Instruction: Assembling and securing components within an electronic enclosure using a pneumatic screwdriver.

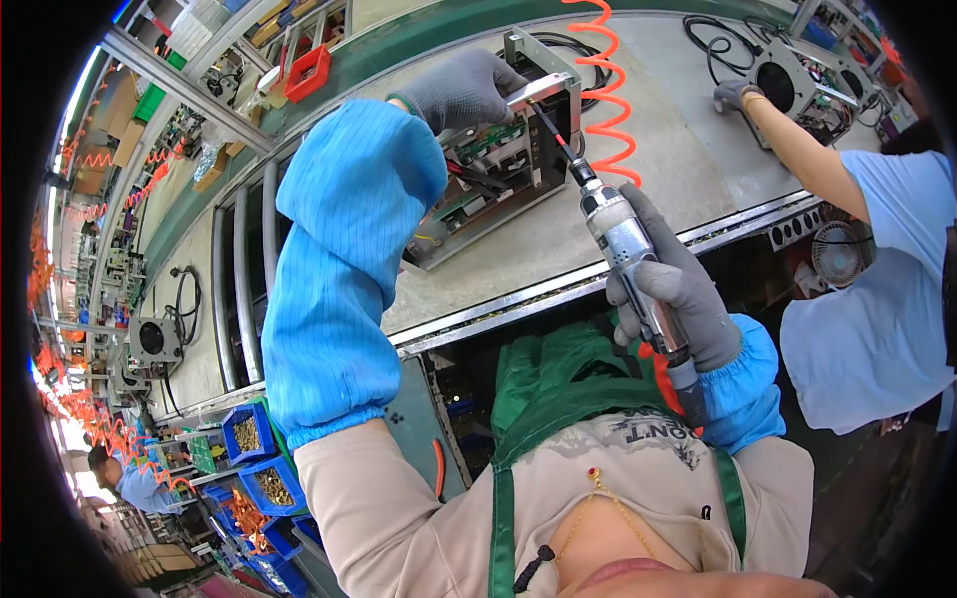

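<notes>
My right hand (686,284), in a grey glove, is wrapped round a silver air screwdriver (620,227). Its long thin bit points up and away, with the tip against or very close to the top metal bar (543,90) of an open metal chassis (488,231). My left hand (454,92), gloved in grey too, has its fingers bent over that chassis at the bar, beside the bit tip. Green circuit boards (506,143) and dark cables show inside the chassis. Whether a screw sits under the bit is too small to make out.
A coiled orange air hose (610,75) hangs just beyond the screwdriver. At right, a co-worker's gloved hand (736,94) touches another chassis (783,85) on the bench. Blue bins (247,434) of small metal parts stand at lower left. A red tray (307,74) lies behind the bench.
</notes>
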A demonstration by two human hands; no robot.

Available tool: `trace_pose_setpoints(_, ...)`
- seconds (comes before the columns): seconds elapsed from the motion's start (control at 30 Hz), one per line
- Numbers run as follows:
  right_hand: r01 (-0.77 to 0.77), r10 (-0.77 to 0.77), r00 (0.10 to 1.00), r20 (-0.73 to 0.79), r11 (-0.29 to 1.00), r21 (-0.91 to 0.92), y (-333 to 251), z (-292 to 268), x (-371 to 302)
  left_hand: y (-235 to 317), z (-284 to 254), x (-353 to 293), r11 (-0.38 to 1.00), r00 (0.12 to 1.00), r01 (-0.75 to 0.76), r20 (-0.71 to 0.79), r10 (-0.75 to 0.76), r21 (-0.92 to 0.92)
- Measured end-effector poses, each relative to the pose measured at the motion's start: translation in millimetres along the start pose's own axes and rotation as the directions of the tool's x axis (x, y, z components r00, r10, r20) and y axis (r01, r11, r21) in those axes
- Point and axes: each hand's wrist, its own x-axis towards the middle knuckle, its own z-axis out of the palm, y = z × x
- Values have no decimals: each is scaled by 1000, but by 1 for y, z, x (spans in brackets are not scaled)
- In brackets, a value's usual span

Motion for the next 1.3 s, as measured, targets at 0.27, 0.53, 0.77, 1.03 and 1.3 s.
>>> trace_pose_setpoints(0.27, 2, -2, 1000, -16, 1000, 3, 7, -1, 1, -7, 5, 5, 997, 994, -75, -84, 76, 21)
trace_pose_setpoints(0.53, -11, 10, 1000, -24, 999, -50, 1, -1, 2, -3, 4, 8, 997, 997, -67, -32, 68, 39)
trace_pose_setpoints(0.77, -3, 2, 1000, -14, 998, -58, 1, -3, 2, -3, 6, 8, 994, 997, -57, -52, 62, 91)
trace_pose_setpoints(1.03, 17, -17, 1000, -7, 999, 52, 2, -5, 2, 0, 2, -22, 982, 984, -90, -164, 62, -163)
trace_pose_setpoints(1.3, 3, -6, 998, 63, 999, 44, 1, -20, 5, -46, 32, -110, 999, 906, -35, -422, 32, 0)
